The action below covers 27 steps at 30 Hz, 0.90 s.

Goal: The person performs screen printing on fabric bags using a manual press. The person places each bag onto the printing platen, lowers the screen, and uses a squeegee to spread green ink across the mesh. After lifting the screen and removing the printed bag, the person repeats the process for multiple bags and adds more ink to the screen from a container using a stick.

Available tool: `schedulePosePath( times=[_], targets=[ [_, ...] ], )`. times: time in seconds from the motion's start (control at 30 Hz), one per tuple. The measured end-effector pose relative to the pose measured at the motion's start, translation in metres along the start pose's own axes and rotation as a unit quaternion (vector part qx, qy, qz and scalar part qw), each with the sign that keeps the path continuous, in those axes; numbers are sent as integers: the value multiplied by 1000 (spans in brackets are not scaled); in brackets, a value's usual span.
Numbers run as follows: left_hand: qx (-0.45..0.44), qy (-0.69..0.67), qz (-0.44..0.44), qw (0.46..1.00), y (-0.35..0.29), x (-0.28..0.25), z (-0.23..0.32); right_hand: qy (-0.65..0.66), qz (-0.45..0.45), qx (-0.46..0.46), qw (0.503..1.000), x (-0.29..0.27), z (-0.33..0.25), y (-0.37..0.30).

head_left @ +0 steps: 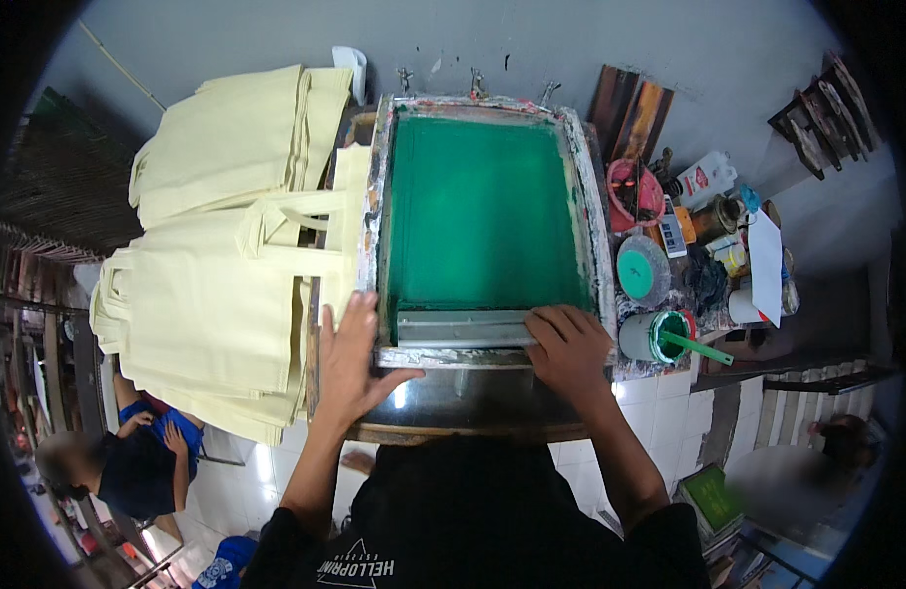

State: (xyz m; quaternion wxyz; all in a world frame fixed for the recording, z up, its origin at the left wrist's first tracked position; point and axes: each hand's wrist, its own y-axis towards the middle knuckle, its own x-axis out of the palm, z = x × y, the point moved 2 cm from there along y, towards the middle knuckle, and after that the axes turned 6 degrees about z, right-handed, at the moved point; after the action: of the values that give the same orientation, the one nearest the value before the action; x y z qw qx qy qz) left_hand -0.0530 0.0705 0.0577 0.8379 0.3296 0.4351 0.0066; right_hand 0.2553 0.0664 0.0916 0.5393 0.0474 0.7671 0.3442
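In front of me lies a silk-screen frame (605, 245) with a green mesh (482, 206) and paint-crusted edges. A grey metal squeegee (458, 329) rests along its near end. My right hand (571, 348) curls over the squeegee's right end, the fingertips on its top. At the frame's near left corner is my left hand (347, 365), fingers stretched and thumb apart; it holds nothing and lies against or just beside the frame's edge. A pale yellow cloth bag (347, 211) sticks out from under the frame's left side, part of it hidden.
Stacks of pale yellow bags (213, 304) lie at the left. To the right stand an ink tub (638, 339) with a green spatula (703, 348), a bowl of green ink (635, 275) and a pink basket (635, 191). A person (144, 447) sits at the lower left.
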Motion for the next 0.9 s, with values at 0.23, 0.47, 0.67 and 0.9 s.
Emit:
schedulePosePath(
  times=[0.23,0.47,0.67,0.9],
  targets=[
    [-46,-170,256,951,84,-44,24,-72,159,-96,980,-92,5,114],
    [-230,105,-79,964,72,13,-75,-77,84,60,992,-151,-3,248],
    [-274,196,-231,913,108,24,-70,-119,165,-1,979,-159,47,299],
    [-365,-75,-52,926,107,-21,-115,-106,189,-34,976,-151,70,332]
  ],
)
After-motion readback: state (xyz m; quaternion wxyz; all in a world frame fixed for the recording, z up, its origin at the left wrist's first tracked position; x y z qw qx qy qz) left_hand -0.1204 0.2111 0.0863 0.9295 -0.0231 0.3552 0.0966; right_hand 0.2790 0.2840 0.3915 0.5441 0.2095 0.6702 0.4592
